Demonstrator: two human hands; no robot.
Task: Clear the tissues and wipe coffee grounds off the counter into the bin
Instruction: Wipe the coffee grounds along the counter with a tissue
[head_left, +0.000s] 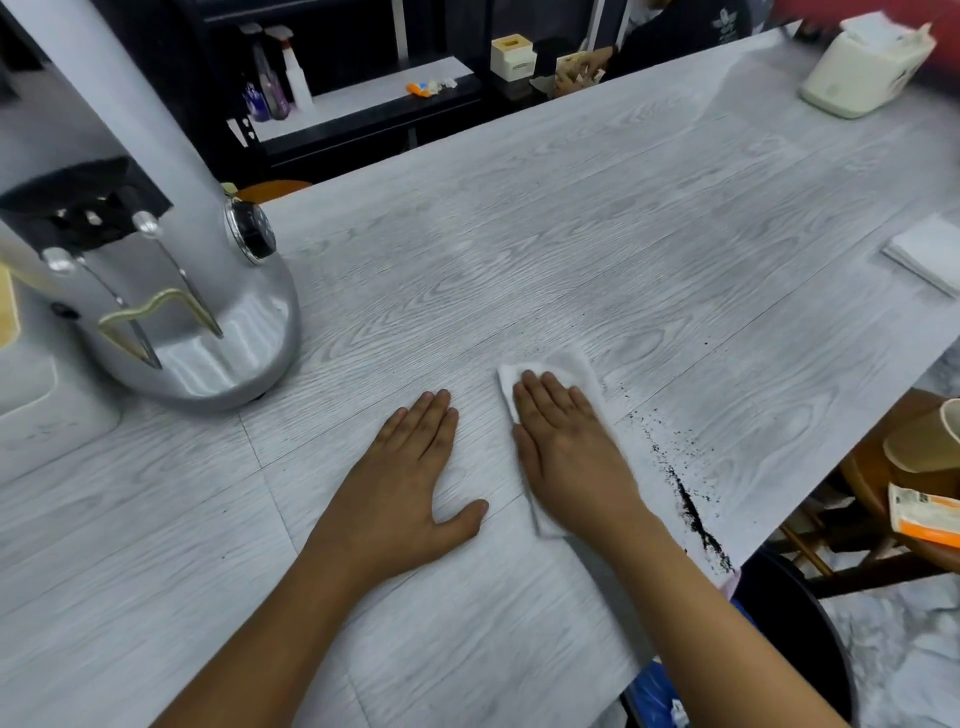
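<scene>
My right hand (569, 441) lies flat, fingers together, pressing a white tissue (569, 366) onto the pale wood-grain counter (571, 234). To its right, dark coffee grounds (688, 506) form a streak running down to the counter's right edge, with loose specks higher up. My left hand (413, 467) rests flat on the counter beside the right one, palm down, holding nothing. Below the counter's edge at lower right stands a black bin (810, 623) with a blue liner showing.
A silver coffee grinder (171, 291) stands at the left. A white tissue box (865, 67) sits at the far right corner, and folded white napkins (930, 254) lie by the right edge. A wooden stool (883, 467) holds paper cups and a packet. A person sits behind the counter.
</scene>
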